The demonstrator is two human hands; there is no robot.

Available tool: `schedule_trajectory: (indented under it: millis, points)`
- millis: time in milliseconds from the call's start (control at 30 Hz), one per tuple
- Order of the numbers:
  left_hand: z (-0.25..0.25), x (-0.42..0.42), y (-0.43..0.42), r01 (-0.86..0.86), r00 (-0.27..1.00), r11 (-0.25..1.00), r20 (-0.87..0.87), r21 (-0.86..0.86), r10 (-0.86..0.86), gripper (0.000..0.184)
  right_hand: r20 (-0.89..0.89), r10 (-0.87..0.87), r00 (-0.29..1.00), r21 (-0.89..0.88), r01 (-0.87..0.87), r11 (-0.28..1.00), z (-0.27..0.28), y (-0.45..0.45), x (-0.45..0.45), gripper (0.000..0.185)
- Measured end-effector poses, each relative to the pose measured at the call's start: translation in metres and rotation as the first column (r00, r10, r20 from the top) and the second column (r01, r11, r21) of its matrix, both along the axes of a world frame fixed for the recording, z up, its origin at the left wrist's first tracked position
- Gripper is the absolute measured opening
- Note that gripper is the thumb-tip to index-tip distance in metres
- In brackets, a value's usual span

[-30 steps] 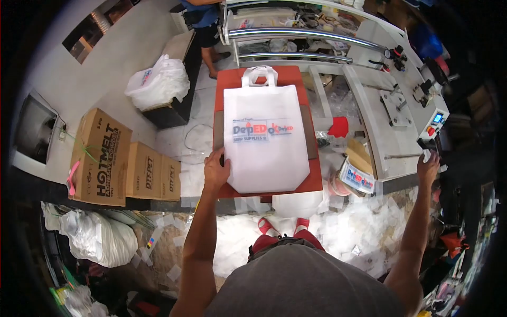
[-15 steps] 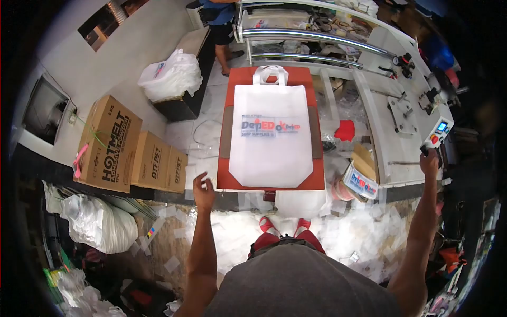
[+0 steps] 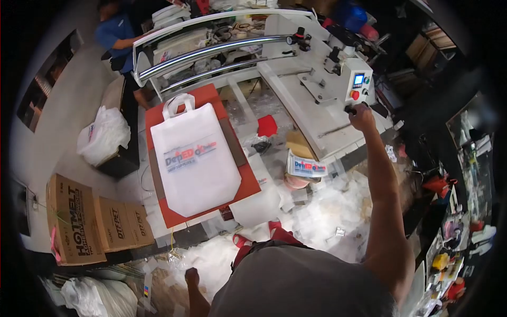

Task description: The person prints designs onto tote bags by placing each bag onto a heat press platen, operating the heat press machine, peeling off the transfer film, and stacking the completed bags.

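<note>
My right hand [image 3: 362,117] is closed on a black handle [image 3: 350,110] just below the machine's control box [image 3: 358,79], which has a lit screen and a red button. My left hand [image 3: 192,276] hangs low by my side, near the floor; its fingers are too small and dark to make out. On the red press bed [image 3: 248,184] a white bag [image 3: 195,182] lies flat, its handles toward the far side. Blue and red print crosses the middle of the bag.
Printed sheets [image 3: 306,167] stand right of the bed, near a red cloth [image 3: 267,126]. Cardboard boxes [image 3: 76,222] and a pile of white bags [image 3: 105,134] are at left. A person in blue [image 3: 117,37] stands behind the roller frame. White scraps cover the floor.
The view has swung right. My left hand has left the bag's edge and dropped to my side. My right hand, earlier with a white scrap, now grips the black handle.
</note>
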State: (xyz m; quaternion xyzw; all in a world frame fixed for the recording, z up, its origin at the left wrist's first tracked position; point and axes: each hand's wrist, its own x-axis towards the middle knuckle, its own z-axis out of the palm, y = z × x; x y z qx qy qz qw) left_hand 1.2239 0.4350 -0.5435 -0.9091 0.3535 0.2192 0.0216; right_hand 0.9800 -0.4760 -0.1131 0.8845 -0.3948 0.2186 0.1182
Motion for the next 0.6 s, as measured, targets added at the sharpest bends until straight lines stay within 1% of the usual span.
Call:
schedule_trajectory:
  millis: [33, 67, 100, 133, 167, 200, 233, 267, 300, 333, 367, 400, 500, 567, 600]
  points:
    - [0.004, -0.013, -0.001, 0.001, 0.993, 1.0, -0.116, 0.025, 0.002, 0.014, -0.009, -0.005, 1.0, 0.021, 0.005, 1.0, 0.003, 0.004, 0.004, 0.024]
    - [0.007, -0.025, -0.008, -0.385, 0.841, 0.923, -0.413, -0.005, 0.349, 0.013, -0.002, -0.003, 1.0, 0.021, 0.003, 1.0, 0.006, 0.009, 0.005, 0.024]
    - [0.022, -0.038, -0.02, -0.801, 0.382, 0.592, -0.686, 0.089, 0.62, 0.013, -0.001, 0.003, 1.0, -0.004, -0.003, 1.0, 0.009, 0.017, 0.004, 0.025]
    - [0.035, -0.05, -0.029, -0.857, 0.234, 0.491, -0.73, 0.157, 0.642, 0.012, -0.001, 0.009, 1.0, -0.032, -0.009, 0.999, 0.012, 0.019, 0.004, 0.025]
    - [0.029, -0.062, -0.03, -0.927, 0.166, 0.358, -0.736, 0.11, 0.656, 0.014, 0.004, 0.011, 1.0, -0.036, -0.011, 0.999, 0.008, 0.015, 0.007, 0.025]
    - [0.028, -0.072, -0.031, -0.929, 0.169, 0.357, -0.738, 0.103, 0.653, 0.014, 0.003, 0.049, 0.999, 0.01, -0.049, 0.999, -0.005, 0.003, 0.008, 0.027]
    - [0.027, -0.07, -0.041, -0.927, 0.169, 0.36, -0.738, 0.106, 0.653, 0.014, 0.012, 0.06, 0.998, 0.049, -0.06, 0.997, -0.002, 0.0, -0.001, 0.029]
    - [0.027, -0.069, -0.05, -0.923, 0.166, 0.367, -0.737, 0.118, 0.655, 0.015, -0.04, 0.087, 0.995, 0.006, -0.087, 0.996, -0.005, -0.002, -0.003, 0.031]
    - [0.04, -0.067, -0.063, -0.92, 0.153, 0.366, -0.729, 0.142, 0.667, 0.014, -0.011, 0.066, 0.998, 0.011, -0.065, 0.998, -0.017, -0.011, -0.006, 0.032]
    - [0.048, -0.063, -0.072, -0.917, 0.142, 0.365, -0.72, 0.163, 0.679, 0.014, -0.093, -0.006, 0.996, 0.048, 0.011, 0.999, -0.011, -0.004, -0.003, 0.032]
    - [0.053, -0.058, -0.076, -0.897, 0.163, 0.415, -0.757, 0.154, 0.633, 0.012, -0.173, -0.079, 0.982, 0.079, 0.094, 0.992, 0.004, 0.011, 0.004, 0.033]
    - [0.058, -0.057, -0.082, -0.902, 0.191, 0.416, -0.752, 0.12, 0.631, 0.012, -0.125, -0.136, 0.983, 0.059, 0.144, 0.988, 0.0, 0.015, 0.007, 0.032]
    - [0.072, -0.051, -0.097, -0.915, 0.226, 0.399, -0.739, 0.063, 0.635, 0.012, -0.05, -0.136, 0.989, 0.05, 0.138, 0.989, 0.0, 0.018, 0.009, 0.03]
    - [0.077, -0.049, -0.103, -0.913, 0.244, 0.404, -0.725, 0.052, 0.645, 0.015, -0.036, -0.151, 0.988, 0.089, 0.154, 0.984, 0.006, 0.025, 0.015, 0.03]
    - [0.076, -0.049, -0.101, -0.922, 0.237, 0.386, -0.722, 0.045, 0.65, 0.015, -0.011, -0.131, 0.991, 0.099, 0.132, 0.986, 0.008, 0.029, 0.017, 0.026]
